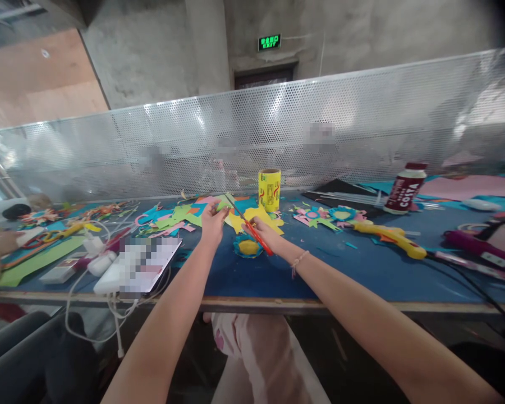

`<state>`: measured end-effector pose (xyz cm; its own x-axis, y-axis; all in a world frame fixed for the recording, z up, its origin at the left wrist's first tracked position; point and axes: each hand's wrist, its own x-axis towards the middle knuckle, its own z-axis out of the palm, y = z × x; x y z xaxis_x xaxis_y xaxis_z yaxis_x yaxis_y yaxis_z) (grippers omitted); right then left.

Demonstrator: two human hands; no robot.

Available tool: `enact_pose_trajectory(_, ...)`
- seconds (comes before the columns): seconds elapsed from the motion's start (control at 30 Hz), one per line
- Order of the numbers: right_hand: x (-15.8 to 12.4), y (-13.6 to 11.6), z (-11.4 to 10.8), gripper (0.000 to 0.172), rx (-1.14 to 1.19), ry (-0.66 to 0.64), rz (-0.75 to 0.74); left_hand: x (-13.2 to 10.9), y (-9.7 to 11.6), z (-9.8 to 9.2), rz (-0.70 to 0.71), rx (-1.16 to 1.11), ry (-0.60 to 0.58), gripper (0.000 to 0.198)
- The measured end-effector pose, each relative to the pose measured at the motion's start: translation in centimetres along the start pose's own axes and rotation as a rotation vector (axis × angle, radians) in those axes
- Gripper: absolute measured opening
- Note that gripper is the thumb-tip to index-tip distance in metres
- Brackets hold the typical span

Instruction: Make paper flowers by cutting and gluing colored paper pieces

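scissors with red handles and slim metal blades (258, 238) are gripped in your right hand (270, 234), their tips angled toward your left hand (213, 217). its fingertips are drawn close; i cannot tell whether paper sits between them. a round blue flower shape with a yellow centre (248, 248) lies nearer you on the blue surface (315, 275). cutting seems in hand; the next snip calls for clearing those fingertips.

This looks like a craft workshop: cut coloured paper (185, 215), red-handled scissors (260, 238) and a yellow glue gun (390, 236) at a long blue worktop (320, 283), backed by a perforated metal screen (172, 143) and a bare concrete wall (143, 56) (complete with a lit EXIT sign (270, 42)).
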<state>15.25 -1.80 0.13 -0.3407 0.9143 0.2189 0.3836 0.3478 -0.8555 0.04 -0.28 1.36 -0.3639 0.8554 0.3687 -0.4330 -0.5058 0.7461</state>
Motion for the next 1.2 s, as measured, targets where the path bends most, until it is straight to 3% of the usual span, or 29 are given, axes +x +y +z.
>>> enact_pose_trajectory(1.2,-0.05,-0.21,-0.21,0.044,0.018,-0.101,-0.020,0.20,-0.18,-0.11,0.009,0.017,-0.013,0.034)
